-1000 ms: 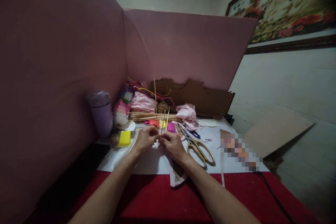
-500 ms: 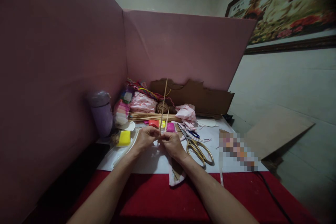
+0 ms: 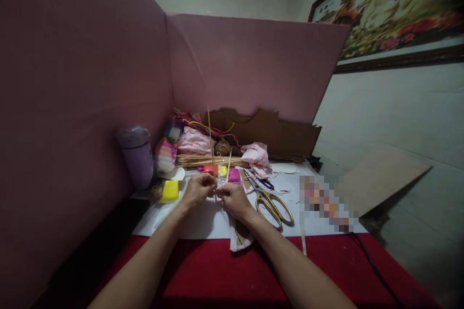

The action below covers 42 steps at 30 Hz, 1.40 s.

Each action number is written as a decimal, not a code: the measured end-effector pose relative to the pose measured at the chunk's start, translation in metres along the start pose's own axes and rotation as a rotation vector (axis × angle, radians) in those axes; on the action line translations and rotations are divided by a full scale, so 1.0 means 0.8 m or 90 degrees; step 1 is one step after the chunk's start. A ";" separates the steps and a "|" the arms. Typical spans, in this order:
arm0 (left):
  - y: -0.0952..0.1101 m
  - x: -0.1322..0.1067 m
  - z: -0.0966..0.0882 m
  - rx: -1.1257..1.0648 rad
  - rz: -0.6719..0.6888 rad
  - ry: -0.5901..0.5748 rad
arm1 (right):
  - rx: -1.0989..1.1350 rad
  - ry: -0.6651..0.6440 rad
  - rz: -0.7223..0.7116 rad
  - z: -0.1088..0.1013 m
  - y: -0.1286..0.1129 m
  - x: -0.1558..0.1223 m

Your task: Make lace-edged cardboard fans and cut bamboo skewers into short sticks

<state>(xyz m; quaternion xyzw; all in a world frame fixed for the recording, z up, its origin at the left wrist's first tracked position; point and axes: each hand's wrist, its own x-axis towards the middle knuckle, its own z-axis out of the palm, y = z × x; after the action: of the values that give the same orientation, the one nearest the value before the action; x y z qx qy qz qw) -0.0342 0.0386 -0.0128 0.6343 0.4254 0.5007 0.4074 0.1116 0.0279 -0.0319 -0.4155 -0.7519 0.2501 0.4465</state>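
Black little marks [image 3: 326, 7] sit in the upper corner of the framed picture [image 3: 389, 24], too small for me to read. Mosaic squares cover part of the clear packet [image 3: 166, 157] at the left and also the orange-toned object [image 3: 324, 203] at the right, so I cannot say what is printed there.

Smooth white sheet [image 3: 197, 224] lies over red cloth [image 3: 217, 275]. On it I find scissors [image 3: 268, 198] with big golden loop handles, a soft-looking yellow block [image 3: 170, 190], and small red, yellow and magenta packets. Further back rest a bundle of wooden sticks [image 3: 188, 160], a round ball of brown yarn [image 3: 222, 147], crumpled pink fabric [image 3: 255, 155] and torn-edged brown cardboard [image 3: 293, 140]. A purple cup [image 3: 140, 166] stands at the left.

In the middle, over the white sheet, is the slender stick [image 3: 209, 125]: pale, straight, nearly upright, its top reaching in front of the cardboard. The left hand [image 3: 197, 192] pinches it low, between thumb and bent fingers. The right hand [image 3: 235, 200] has its fingertips drawn together just beside its lower part; from my distance I cannot tell if they grip something. Another light stick [image 3: 229, 164] leans behind this hand.
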 end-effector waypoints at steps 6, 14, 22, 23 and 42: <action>0.003 -0.001 -0.001 0.022 0.036 0.021 | 0.001 -0.021 0.005 -0.001 -0.002 0.002; 0.027 -0.009 0.001 -0.157 -0.047 0.030 | 0.312 -0.111 0.213 -0.008 -0.026 -0.003; 0.033 -0.009 -0.010 -0.311 -0.166 0.028 | 0.413 -0.289 0.290 -0.020 -0.048 -0.014; 0.034 -0.008 -0.012 -0.315 -0.158 0.035 | 0.415 -0.309 0.299 -0.020 -0.047 -0.015; 0.042 -0.013 0.000 -0.115 0.149 0.139 | 0.424 0.045 0.281 -0.023 -0.019 -0.001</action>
<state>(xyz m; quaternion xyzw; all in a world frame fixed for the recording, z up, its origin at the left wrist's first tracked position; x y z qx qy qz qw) -0.0311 0.0188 0.0156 0.5821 0.3434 0.6471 0.3529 0.1221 0.0194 -0.0122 -0.4078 -0.5070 0.5554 0.5178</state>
